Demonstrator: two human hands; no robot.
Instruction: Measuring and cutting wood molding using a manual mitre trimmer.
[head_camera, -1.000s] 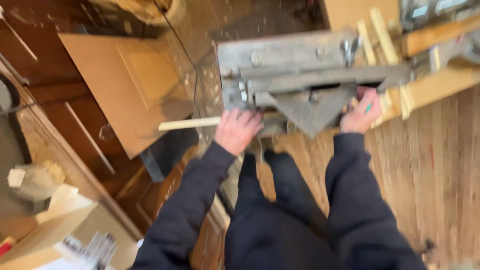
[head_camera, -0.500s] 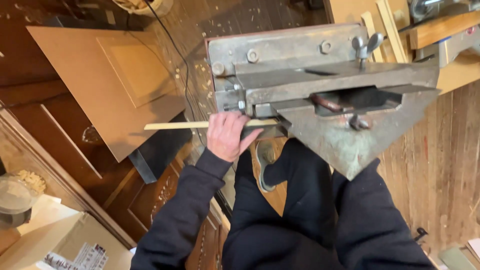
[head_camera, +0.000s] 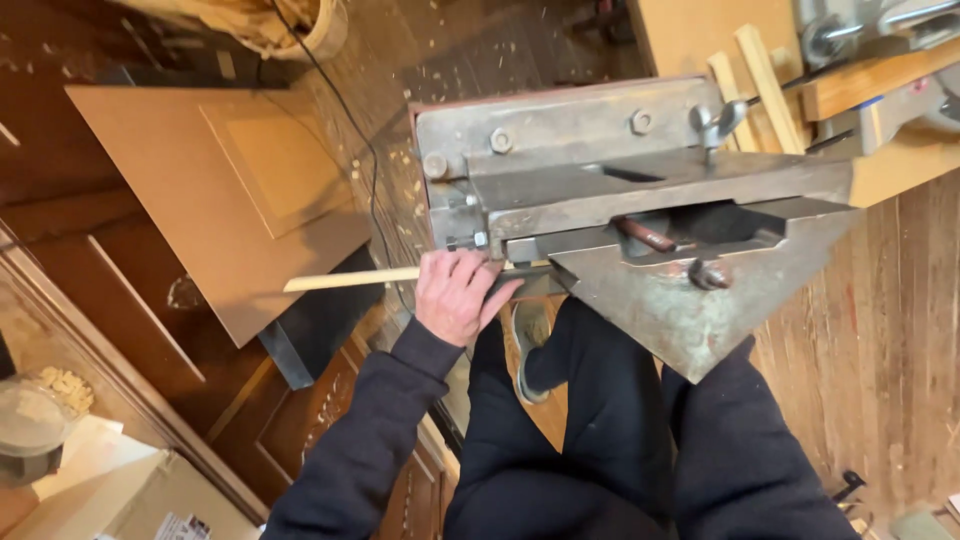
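my left hand (head_camera: 455, 295) at frame centre, fingers curled over a thin wood strip (head_camera: 350, 279), pressing it against the metal mitre trimmer (head_camera: 640, 200). strip juts left over a brown door panel (head_camera: 230, 190). trimmer's triangular plate (head_camera: 690, 310) blocks my right hand; grip unknown.

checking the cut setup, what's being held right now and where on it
The left hand presses a thin pale wood strip near its right end, where it enters the grey metal cutter. The right hand is out of view.
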